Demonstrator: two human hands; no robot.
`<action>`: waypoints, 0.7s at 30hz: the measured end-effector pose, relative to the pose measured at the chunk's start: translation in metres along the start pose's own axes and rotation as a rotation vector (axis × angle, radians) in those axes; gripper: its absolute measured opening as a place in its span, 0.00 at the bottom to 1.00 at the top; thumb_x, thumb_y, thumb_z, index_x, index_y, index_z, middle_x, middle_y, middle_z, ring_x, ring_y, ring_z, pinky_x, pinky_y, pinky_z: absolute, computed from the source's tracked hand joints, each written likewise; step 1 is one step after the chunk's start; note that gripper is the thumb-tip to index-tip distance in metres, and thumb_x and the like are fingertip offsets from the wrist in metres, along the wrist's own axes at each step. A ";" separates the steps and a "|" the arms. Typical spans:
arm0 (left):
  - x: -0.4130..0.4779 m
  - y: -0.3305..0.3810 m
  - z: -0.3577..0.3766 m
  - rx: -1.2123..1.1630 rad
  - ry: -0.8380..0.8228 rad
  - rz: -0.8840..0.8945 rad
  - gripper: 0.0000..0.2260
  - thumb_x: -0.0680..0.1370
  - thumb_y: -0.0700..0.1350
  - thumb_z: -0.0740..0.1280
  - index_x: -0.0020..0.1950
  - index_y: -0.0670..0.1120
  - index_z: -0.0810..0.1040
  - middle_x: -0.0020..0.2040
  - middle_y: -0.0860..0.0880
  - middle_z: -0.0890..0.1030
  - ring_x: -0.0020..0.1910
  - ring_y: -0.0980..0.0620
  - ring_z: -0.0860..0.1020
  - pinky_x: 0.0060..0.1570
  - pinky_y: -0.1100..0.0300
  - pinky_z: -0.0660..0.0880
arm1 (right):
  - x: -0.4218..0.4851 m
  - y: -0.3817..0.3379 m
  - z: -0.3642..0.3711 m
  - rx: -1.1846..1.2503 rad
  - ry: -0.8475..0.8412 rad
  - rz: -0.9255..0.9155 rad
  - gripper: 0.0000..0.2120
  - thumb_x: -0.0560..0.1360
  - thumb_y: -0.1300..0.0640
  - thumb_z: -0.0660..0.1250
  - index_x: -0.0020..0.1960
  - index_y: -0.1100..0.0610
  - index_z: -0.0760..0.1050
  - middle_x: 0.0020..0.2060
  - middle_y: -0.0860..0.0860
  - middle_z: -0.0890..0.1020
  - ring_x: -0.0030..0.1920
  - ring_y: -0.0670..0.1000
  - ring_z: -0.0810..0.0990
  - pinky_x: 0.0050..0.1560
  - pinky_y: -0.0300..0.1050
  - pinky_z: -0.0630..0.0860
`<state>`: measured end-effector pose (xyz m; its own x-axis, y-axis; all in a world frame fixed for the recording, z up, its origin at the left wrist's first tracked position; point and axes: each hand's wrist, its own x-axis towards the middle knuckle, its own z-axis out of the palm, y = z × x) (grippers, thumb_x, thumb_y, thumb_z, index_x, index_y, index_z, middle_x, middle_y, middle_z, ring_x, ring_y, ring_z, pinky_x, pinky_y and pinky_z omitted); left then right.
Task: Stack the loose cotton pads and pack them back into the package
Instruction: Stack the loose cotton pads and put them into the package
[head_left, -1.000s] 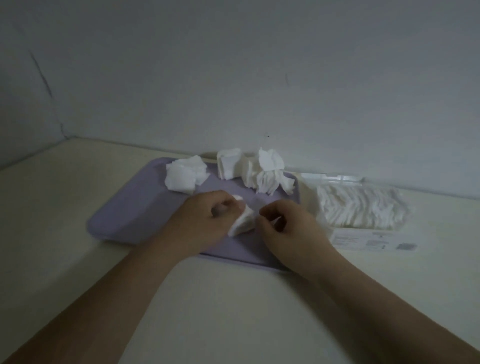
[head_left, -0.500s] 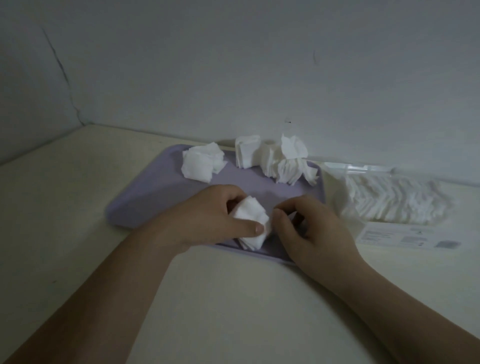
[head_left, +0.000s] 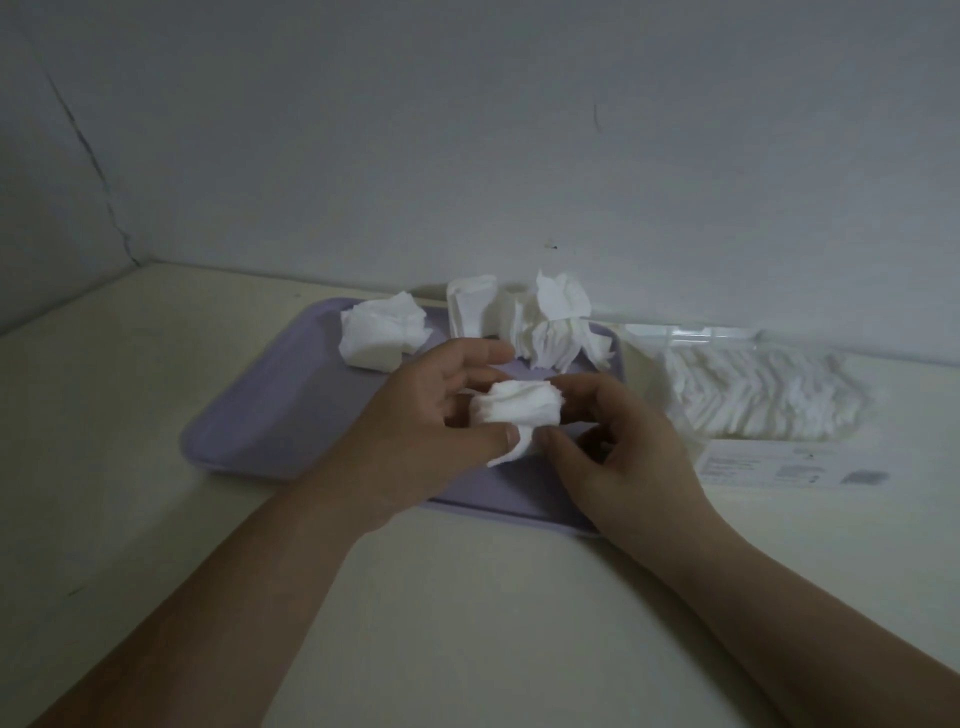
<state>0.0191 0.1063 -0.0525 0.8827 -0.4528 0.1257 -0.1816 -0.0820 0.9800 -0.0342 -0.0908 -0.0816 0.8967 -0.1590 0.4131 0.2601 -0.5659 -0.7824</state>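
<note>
A small stack of white cotton pads (head_left: 519, 410) is held above the front of the lilac tray (head_left: 291, 415). My left hand (head_left: 415, 431) grips it between thumb and fingers. My right hand (head_left: 618, 447) touches the stack's right side with thumb and fingertips. More loose pads lie at the tray's back: a heap at the left (head_left: 382, 338) and a messy pile at the middle and right (head_left: 545, 327). The clear package (head_left: 763, 400), partly filled with pads, lies to the right of the tray.
The tray and package rest on a cream tabletop (head_left: 467, 623) that meets a grey wall (head_left: 467, 130) just behind them. A printed label flap (head_left: 789, 465) of the package lies flat in front of it.
The stack in my hands has grown thicker and has been lifted and turned. My right hand has closed in on its right side. The view has shifted slightly.
</note>
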 end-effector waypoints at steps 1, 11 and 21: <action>0.000 0.000 0.000 0.022 -0.005 -0.006 0.27 0.72 0.32 0.77 0.67 0.52 0.78 0.59 0.53 0.85 0.58 0.56 0.84 0.61 0.56 0.80 | 0.000 0.001 0.000 -0.002 0.009 -0.006 0.16 0.75 0.60 0.73 0.60 0.49 0.79 0.48 0.36 0.84 0.46 0.41 0.83 0.47 0.34 0.78; 0.003 -0.007 -0.004 0.312 -0.018 0.009 0.19 0.70 0.42 0.82 0.58 0.53 0.84 0.33 0.55 0.71 0.31 0.57 0.68 0.32 0.66 0.65 | -0.005 -0.003 0.003 -0.165 -0.055 -0.099 0.36 0.72 0.56 0.67 0.79 0.44 0.64 0.55 0.49 0.83 0.50 0.47 0.81 0.55 0.44 0.77; 0.003 -0.005 0.004 0.231 -0.071 0.021 0.10 0.75 0.49 0.74 0.56 0.54 0.84 0.45 0.43 0.86 0.46 0.37 0.83 0.53 0.40 0.80 | -0.005 -0.005 0.004 -0.333 -0.156 -0.127 0.32 0.77 0.49 0.65 0.80 0.48 0.63 0.39 0.41 0.81 0.43 0.48 0.78 0.48 0.45 0.74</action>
<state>0.0208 0.1019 -0.0572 0.8466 -0.5169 0.1268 -0.3014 -0.2693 0.9147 -0.0384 -0.0835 -0.0813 0.9154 0.0395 0.4006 0.2646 -0.8090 -0.5249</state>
